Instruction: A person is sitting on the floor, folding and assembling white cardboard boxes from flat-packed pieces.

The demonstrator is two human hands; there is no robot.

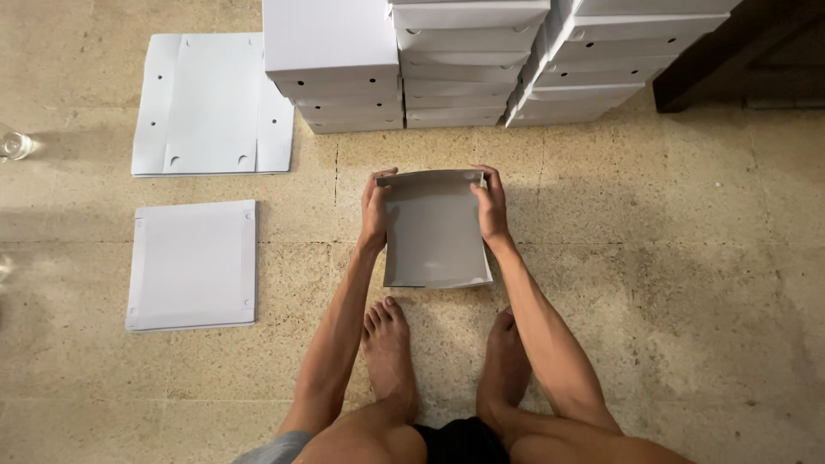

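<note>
I am crouched barefoot on the stone floor, and both my hands are closed on a grey cardboard sheet at the centre of the frame. My left hand grips its left edge near the far corner, fingers curled over the top; my right hand grips the right edge the same way. The sheet lies partly on the floor, its side edges bent upward and its near edge bowed (it is not flat).

Just beyond it, across the top of the frame, stand stacks of finished white boxes. At upper left lies a flat pile of white punched blanks, and at middle left a smaller pile of white flat sheets. A clear glass object sits at the far left edge.

As I judge it, uneven pressure from my two hands could crease the card off its fold line or tear a corner. Pushing the sheet forward could also knock the nearest stack, which looks slightly skewed.
</note>
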